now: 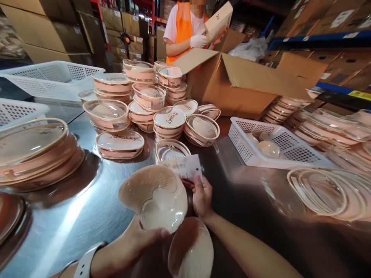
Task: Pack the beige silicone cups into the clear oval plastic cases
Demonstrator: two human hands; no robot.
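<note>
My left hand grips a beige silicone bra cup, its glossy hollow side turned toward me and the thumb along its lower edge. A second silicone cup is just below, at the bottom of the view; whether it rests on the table is unclear. In my right hand, thumb and fingers pinch a whitish translucent card or sleeve with a small hole near one corner. Right behind the card is an oval clear-lidded package, partly covered by it.
Stacked oval packages crowd the metal table's middle, with more at both sides. A white basket on the right holds several cups; another white basket is at left. Behind an open carton, a person in an orange vest holds a box.
</note>
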